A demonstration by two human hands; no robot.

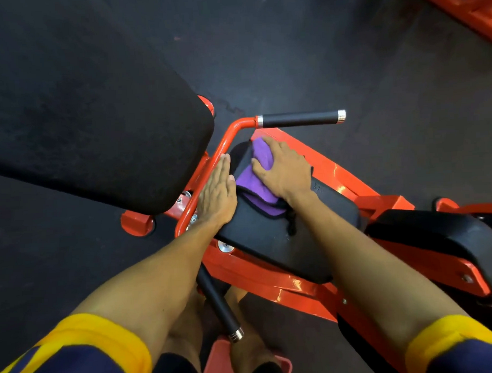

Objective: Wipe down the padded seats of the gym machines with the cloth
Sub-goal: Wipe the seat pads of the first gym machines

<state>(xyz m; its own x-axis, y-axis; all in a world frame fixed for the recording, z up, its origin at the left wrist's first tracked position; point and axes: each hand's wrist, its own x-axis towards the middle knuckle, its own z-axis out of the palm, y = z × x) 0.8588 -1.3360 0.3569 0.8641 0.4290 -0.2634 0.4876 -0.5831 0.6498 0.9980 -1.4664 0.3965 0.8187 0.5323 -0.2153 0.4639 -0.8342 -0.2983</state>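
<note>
Head cam: right hand (283, 171) presses the purple cloth (251, 183) onto the far end of the black padded seat (263, 241); fingers look spread, not curled. Left hand (217, 193) lies flat with straight fingers on the seat's left edge, beside the orange frame tube (224, 148). Large back pad (98, 135) sits to the left.

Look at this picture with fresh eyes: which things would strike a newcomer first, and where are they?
The purple cloth stands out first, at the centre, pressed by the right hand onto the black padded seat. The bright orange frame runs around and under that seat, toward the lower right. The left hand lies flat on the seat's left edge, beside the cloth, with a large black pad at the upper left.
</note>
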